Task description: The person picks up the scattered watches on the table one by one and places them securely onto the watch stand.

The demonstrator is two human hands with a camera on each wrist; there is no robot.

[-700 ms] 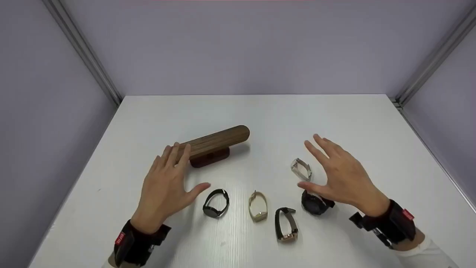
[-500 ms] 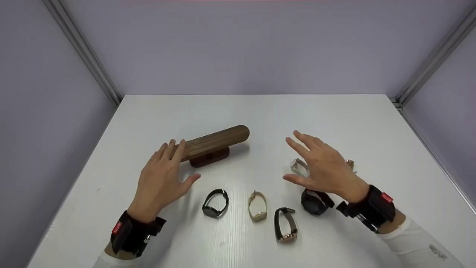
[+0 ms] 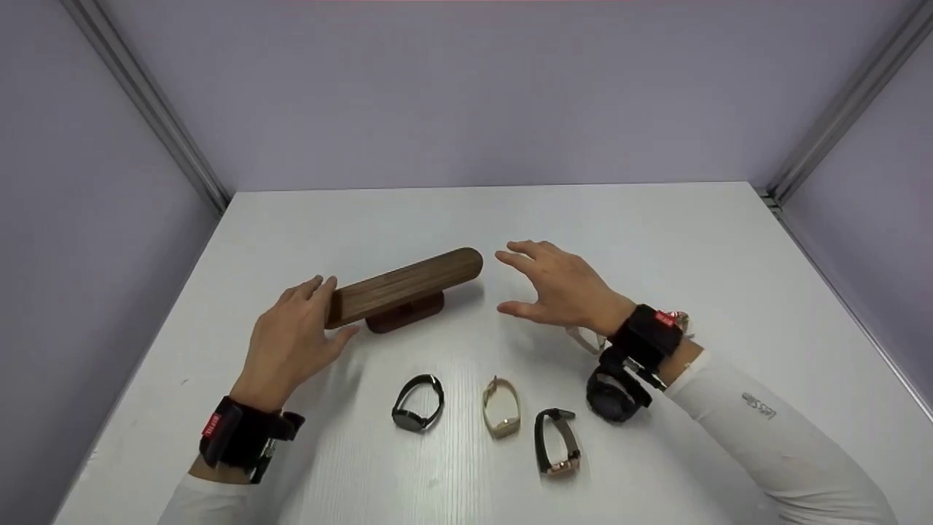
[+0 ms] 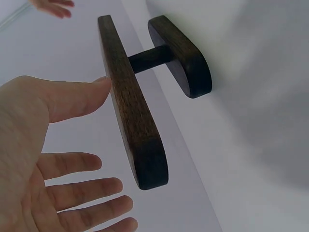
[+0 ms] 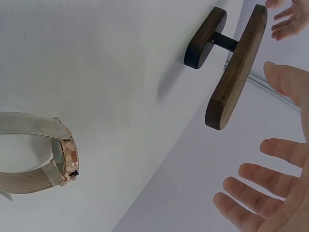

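A dark wooden bar stand [image 3: 404, 286] rests on its oval base [image 3: 405, 315] at the table's centre left. My left hand [image 3: 321, 313] is open at the bar's left end, fingers spread. In the left wrist view its thumb [image 4: 72, 99] reaches the side of the bar [image 4: 130, 101], and I cannot tell whether it touches. My right hand [image 3: 525, 284] hovers open just right of the bar's right end, holding nothing. The right wrist view shows the bar [image 5: 236, 67] beyond the spread fingers [image 5: 270, 193].
Several watches lie in front on the white table [image 3: 656, 233]: a black round one [image 3: 417, 403], a beige one [image 3: 501, 407], a black and rose-gold one [image 3: 557, 441] and a chunky black one [image 3: 616, 394]. Another, pale-strapped watch [image 5: 43, 154] lies under my right wrist.
Both hands moved away from the watches toward the wooden bar. The right hand travelled left across the table, and the left hand came up to the bar's left end.
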